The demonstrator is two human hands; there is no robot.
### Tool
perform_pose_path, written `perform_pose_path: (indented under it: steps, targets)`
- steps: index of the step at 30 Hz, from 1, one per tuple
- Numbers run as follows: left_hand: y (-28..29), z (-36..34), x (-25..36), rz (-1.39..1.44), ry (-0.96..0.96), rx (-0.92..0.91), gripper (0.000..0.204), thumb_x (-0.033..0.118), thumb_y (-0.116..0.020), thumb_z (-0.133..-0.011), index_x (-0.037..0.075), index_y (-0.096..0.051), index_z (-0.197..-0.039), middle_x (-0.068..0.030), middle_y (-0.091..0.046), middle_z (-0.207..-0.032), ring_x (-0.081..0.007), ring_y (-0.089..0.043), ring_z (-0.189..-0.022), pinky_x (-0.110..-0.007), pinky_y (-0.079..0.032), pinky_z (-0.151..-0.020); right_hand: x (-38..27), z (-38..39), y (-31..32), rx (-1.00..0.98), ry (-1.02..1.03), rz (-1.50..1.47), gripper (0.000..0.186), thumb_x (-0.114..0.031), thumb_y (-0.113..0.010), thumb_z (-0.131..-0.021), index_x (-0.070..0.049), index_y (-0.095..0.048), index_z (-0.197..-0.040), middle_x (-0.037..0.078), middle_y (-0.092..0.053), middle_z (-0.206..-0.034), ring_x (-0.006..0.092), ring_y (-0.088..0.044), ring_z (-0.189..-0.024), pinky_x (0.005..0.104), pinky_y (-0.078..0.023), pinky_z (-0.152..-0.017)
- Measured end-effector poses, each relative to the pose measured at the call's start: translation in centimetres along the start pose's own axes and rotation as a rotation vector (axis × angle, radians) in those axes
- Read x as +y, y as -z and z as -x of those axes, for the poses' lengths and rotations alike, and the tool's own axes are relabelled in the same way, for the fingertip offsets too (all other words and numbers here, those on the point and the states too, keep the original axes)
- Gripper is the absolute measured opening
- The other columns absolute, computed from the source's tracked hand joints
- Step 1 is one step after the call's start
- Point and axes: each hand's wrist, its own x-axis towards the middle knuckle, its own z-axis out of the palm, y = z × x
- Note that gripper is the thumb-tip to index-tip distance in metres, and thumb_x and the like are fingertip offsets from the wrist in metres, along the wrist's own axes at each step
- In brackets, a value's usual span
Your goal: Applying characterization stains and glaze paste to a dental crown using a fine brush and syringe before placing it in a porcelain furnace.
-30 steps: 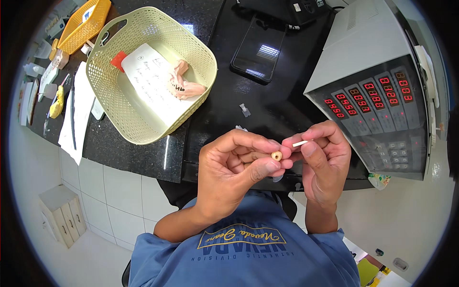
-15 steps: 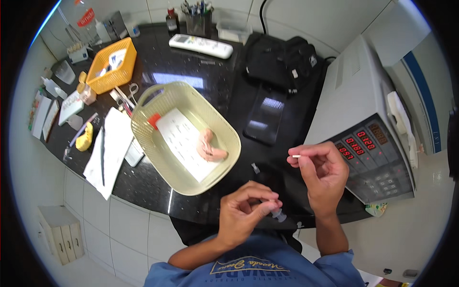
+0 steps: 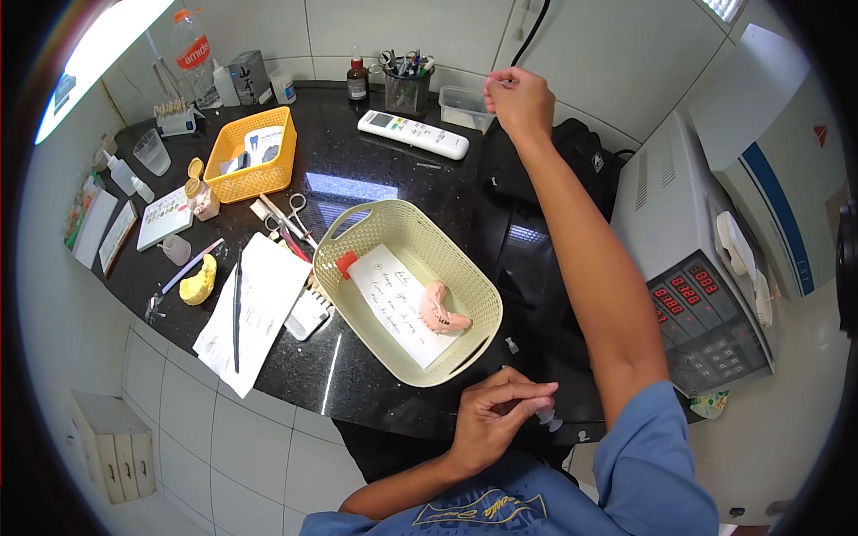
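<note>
My right hand (image 3: pixel 518 100) is stretched far across the black counter, above a small clear tub (image 3: pixel 465 107) at the back wall. It pinches a thin white stick (image 3: pixel 500 81). My left hand (image 3: pixel 494 413) stays close to my body at the counter's front edge, fingers closed on a small clear piece (image 3: pixel 546 417). Between the hands stands a pale yellow basket (image 3: pixel 357 232) holding a handwritten paper note (image 3: pixel 398 299) and a pink dental model (image 3: pixel 442 311).
A grey machine with red displays (image 3: pixel 715 308) stands at the right, a black bag (image 3: pixel 545 223) beside it. A white remote (image 3: pixel 413 134), pen cup (image 3: pixel 407 87), orange basket (image 3: pixel 239 154), scissors (image 3: pixel 290 214), papers (image 3: pixel 250 308) and bottles lie left and behind.
My right hand has gone from in front of my chest out to the back of the counter with the stick. My left hand has dropped to the counter edge.
</note>
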Motion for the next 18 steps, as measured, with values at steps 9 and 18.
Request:
perform_pose_path:
  steps: [9,18]
  targets:
    - [-0.4,-0.3,0.1,0.173,0.179,0.154,0.014,0.004,-0.057,-0.091,-0.005,-0.061,-0.1,-0.0128,-0.063,-0.091,-0.0186,-0.065,-0.079,-0.032,-0.057,-0.074,-3.9,6.5,6.8,-0.083,0.425,0.034,0.011,-0.005,-0.059,-0.078,-0.004,-0.066,-0.086,0.015,-0.067,-0.076,0.0281,-0.065,-0.061,0.032,-0.052,-0.061]
    - [-0.8,-0.2,-0.2,0.367,0.256,0.126,0.013,0.006,-0.055,-0.092,0.0,-0.055,-0.104,-0.0106,-0.063,-0.094,-0.0152,-0.065,-0.083,-0.027,-0.057,-0.075,-2.2,23.8,23.9,-0.13,0.205,0.023,0.02,0.004,-0.051,-0.087,0.001,-0.06,-0.105,0.011,-0.065,-0.095,0.0127,-0.063,-0.073,0.0235,-0.05,-0.057]
